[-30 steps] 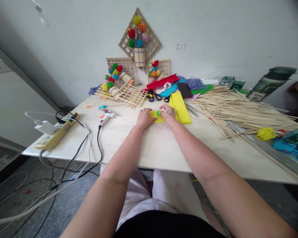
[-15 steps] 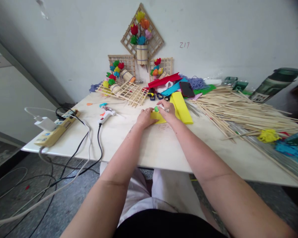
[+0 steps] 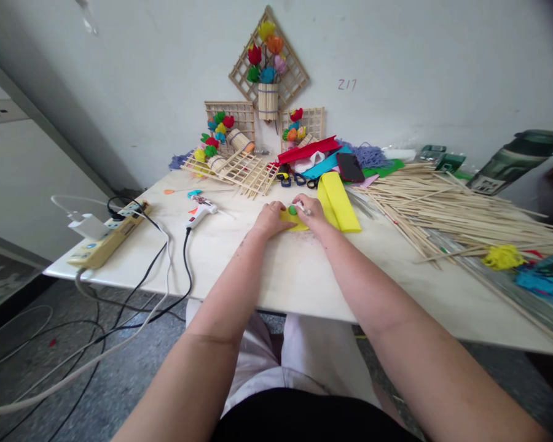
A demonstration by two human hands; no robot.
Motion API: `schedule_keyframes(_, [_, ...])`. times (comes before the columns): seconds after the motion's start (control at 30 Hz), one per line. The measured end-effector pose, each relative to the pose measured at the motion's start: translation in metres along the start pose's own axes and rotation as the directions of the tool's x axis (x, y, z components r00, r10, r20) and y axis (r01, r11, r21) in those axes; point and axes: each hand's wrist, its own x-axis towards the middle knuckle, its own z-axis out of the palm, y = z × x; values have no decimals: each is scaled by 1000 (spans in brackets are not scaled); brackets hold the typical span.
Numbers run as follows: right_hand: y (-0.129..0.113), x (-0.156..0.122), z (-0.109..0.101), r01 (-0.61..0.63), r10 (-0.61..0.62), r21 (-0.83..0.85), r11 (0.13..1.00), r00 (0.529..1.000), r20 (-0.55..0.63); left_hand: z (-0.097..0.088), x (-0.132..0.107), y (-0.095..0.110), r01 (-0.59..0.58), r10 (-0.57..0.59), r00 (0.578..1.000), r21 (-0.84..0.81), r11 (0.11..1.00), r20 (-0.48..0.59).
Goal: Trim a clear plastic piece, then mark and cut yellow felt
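My left hand (image 3: 270, 218) lies on a small yellow foam piece (image 3: 295, 222) on the white table (image 3: 276, 270), its fingers curled over the piece's left end. My right hand (image 3: 311, 210) is pinched around a small green round object (image 3: 292, 210) that sits on the same yellow piece. A folded yellow foam sheet (image 3: 338, 199) lies just to the right of my right hand.
A white glue gun (image 3: 201, 214) and a power strip (image 3: 108, 236) with cables are at the left. Several wooden sticks (image 3: 447, 205) are piled at the right. Lattice frames with foam flowers (image 3: 239, 162), scissors (image 3: 295, 179) and a phone (image 3: 350, 166) lie behind.
Both hands stay on the yellow piece; the green object shifted slightly under my right fingers. The view moved a little.
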Motion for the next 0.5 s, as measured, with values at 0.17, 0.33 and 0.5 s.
schedule_keyframes(0.17, [0,-1,0,16,-15,-25,1000,1000,22,1,0,-1,-26,26,1000,6,1000,-10])
schedule_keyframes(0.33, [-2,-3,-2,30,-28,-33,999,999,45,-2,-4,2,-23,24,1000,60,998,-11])
schedule_keyframes(0.5, [-3,-4,-5,32,-31,-23,999,998,50,-4,-5,2,-14,14,1000,64,998,-8])
